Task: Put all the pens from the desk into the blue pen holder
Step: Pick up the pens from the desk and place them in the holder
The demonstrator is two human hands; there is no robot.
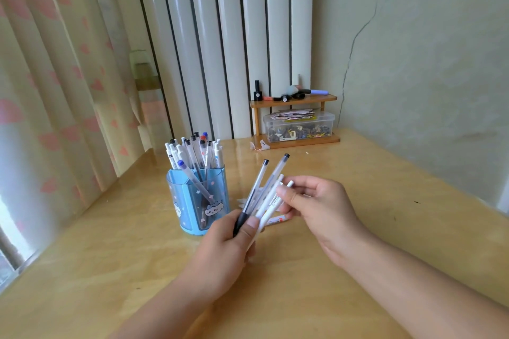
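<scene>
Nearest, the left hand [228, 239] grips a fanned bunch of pens [264, 195] just right of the blue pen holder [197, 201]; the right hand [316, 206] pinches a white pen [286, 187]. Light, stiff, slick barrels; probably best held mid-shaft. More pens [275, 221] lie beside the holder.

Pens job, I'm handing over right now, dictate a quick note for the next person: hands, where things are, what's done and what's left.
Left hand: closed around the lower ends of a bunch of pens, fanned upward.
Right hand: fingers pinching the top of a white pen in that bunch.
Blue pen holder: upright on the desk, left of the hands, already packed with many pens.
Done: most pens are in the holder.
Left: drop the held bunch in, then collect the pens on the desk lying behind the hands; how many is hidden.
</scene>
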